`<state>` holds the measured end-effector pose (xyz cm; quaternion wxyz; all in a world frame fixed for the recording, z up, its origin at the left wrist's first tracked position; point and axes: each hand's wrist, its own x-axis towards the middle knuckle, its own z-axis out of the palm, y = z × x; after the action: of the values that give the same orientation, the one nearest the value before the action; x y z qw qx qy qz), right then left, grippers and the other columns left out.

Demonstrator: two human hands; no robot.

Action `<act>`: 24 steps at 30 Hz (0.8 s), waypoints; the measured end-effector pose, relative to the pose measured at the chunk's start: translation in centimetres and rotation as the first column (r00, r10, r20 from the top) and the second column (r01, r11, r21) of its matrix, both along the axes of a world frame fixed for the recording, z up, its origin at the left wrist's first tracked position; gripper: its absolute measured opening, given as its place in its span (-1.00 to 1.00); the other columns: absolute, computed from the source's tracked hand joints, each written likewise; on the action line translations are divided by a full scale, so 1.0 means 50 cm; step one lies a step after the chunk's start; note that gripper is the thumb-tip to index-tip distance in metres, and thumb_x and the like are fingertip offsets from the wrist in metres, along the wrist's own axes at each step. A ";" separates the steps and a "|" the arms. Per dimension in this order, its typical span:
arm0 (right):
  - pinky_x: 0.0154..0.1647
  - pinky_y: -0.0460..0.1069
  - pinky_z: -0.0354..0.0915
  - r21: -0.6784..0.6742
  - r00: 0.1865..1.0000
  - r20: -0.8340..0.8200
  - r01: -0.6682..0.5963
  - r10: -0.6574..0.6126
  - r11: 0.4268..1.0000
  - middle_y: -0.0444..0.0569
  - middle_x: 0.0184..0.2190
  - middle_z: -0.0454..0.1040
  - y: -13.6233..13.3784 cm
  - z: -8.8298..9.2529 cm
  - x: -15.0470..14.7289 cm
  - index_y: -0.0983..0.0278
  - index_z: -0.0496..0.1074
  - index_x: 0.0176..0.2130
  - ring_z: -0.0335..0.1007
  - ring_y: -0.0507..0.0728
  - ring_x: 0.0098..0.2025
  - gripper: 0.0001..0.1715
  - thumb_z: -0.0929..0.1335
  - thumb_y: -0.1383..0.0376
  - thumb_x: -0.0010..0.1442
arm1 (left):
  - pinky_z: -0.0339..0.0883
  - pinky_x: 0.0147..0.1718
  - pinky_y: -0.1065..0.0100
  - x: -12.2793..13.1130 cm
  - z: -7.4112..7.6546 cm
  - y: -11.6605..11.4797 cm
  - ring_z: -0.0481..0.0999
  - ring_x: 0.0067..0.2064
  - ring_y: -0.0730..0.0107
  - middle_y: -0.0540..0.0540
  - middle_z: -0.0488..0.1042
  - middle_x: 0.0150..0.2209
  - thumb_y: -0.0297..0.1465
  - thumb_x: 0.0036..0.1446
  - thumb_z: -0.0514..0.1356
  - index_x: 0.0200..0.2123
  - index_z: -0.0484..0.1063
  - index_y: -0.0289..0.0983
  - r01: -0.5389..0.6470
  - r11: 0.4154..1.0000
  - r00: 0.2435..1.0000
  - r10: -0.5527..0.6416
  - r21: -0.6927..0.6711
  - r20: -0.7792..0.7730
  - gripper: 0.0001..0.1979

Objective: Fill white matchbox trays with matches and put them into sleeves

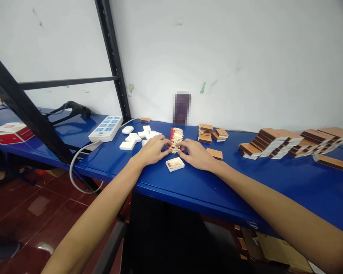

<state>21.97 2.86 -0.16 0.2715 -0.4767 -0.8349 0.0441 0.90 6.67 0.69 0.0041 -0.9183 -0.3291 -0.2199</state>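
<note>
A heap of red-tipped matches lies on the blue table. My left hand and my right hand rest on either side of the heap, fingers pinched together at its near edge on a small bunch of matches. Just in front of my hands sits an open white tray with matches in it. A brown matchbox sleeve lies beside my right hand. Several empty white trays lie left of my left hand.
Rows of stacked brown matchboxes fill the right of the table, with a small stack behind the heap. A white power strip with its cable, a black shelf frame and a red-and-white box stand at the left.
</note>
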 end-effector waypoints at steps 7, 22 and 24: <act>-0.14 0.03 0.26 -0.030 0.999 0.033 0.014 -0.013 0.999 0.03 -0.25 0.42 0.002 0.002 -0.003 0.30 0.46 -0.06 0.37 0.15 -0.21 -0.69 0.28 0.29 0.23 | 0.28 -0.12 0.21 0.003 -0.001 0.005 0.40 -0.13 0.20 -0.14 0.40 -0.20 -0.25 0.27 0.10 -0.09 0.47 -0.25 -0.008 1.000 1.000 0.008 0.001 -0.019 -0.73; -0.17 0.03 0.24 -0.038 0.998 0.059 0.013 -0.011 0.999 0.04 -0.21 0.37 -0.001 0.004 -0.004 0.24 0.46 0.01 0.35 0.15 -0.20 -0.64 0.23 0.30 0.28 | 0.25 -0.10 0.21 0.006 0.002 0.001 0.36 -0.12 0.22 -0.14 0.38 -0.22 -0.28 0.28 0.07 -0.10 0.46 -0.25 0.010 0.999 0.999 -0.012 -0.048 -0.035 -0.75; -0.18 0.03 0.24 -0.050 0.997 0.069 0.020 -0.016 0.999 0.04 -0.23 0.36 -0.001 0.005 -0.004 0.24 0.46 0.00 0.35 0.14 -0.23 -0.64 0.23 0.30 0.28 | 0.24 -0.09 0.20 0.007 0.003 0.000 0.36 -0.12 0.21 -0.13 0.37 -0.21 -0.29 0.29 0.07 -0.10 0.46 -0.24 0.010 0.999 0.999 -0.013 -0.050 -0.047 -0.75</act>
<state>21.76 2.79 0.06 0.2307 -0.4923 -0.8380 0.0464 1.23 6.67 0.85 -0.0121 -0.9250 -0.3289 -0.1897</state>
